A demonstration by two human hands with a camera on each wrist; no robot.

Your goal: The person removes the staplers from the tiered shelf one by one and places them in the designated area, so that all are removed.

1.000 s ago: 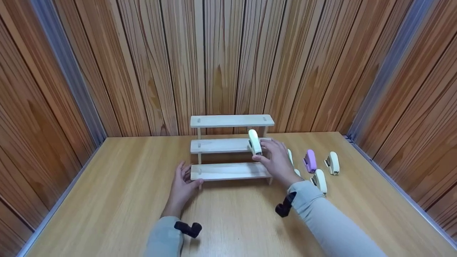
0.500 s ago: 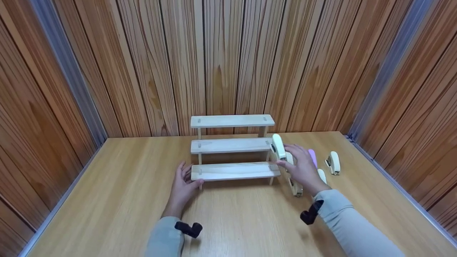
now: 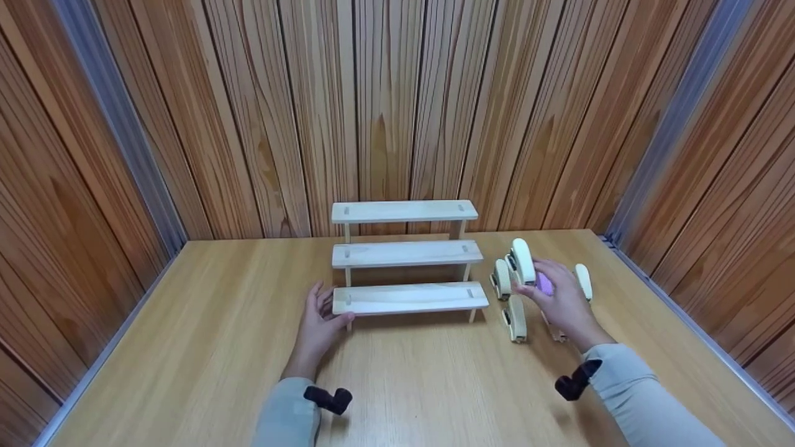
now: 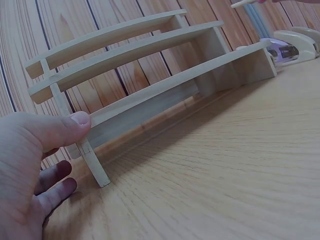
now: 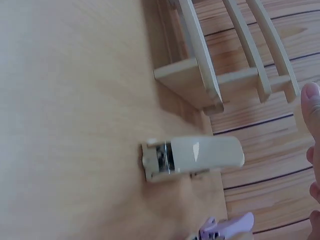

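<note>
A three-tier wooden display stand stands on the table. My left hand grips the left end of its lowest shelf; in the left wrist view the thumb presses on the shelf's edge. My right hand pinches a cream stapler between thumb and fingers, lifted off the table to the right of the stand. Behind and below it stand two other cream staplers, one farther back and one nearer. A purple stapler is partly hidden by the right hand.
Another cream stapler stands at the far right, and one more is mostly covered by the right hand. Wood-patterned panels enclose the table at the back and sides.
My right hand has carried the cream stapler rightward, from in front of the stand's middle shelf to above the other staplers. The left hand stays on the stand.
</note>
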